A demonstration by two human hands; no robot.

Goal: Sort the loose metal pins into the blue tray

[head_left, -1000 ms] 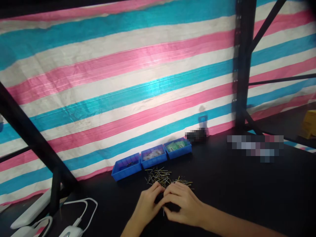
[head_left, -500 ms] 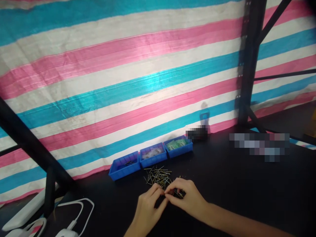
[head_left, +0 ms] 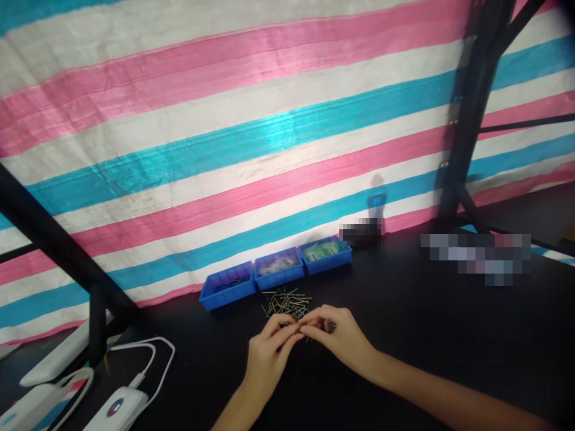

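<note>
My left hand (head_left: 269,347) and my right hand (head_left: 344,335) meet fingertip to fingertip over the black table, both pinched. Between the fingertips is a thin metal rod (head_left: 297,328), mostly hidden, with only a short brassy bit showing. Just beyond the fingers lies a loose pile of thin metal rods (head_left: 287,301), silver and brass-coloured and pointing every way. Some rods are partly covered by my right hand.
Behind the pile, three blue bins stand in a row: the left bin (head_left: 227,292) with a few dark rods, the middle bin (head_left: 278,276) with clear bags, the right bin (head_left: 326,261) with green-tinted bags. White chargers with cables (head_left: 119,410) lie at lower left. A striped sheet (head_left: 224,149) hangs behind.
The view has tilted down a little, so everything sits higher in the picture. My hands stay together, with the left fingers shifted slightly around the pinched piece.
</note>
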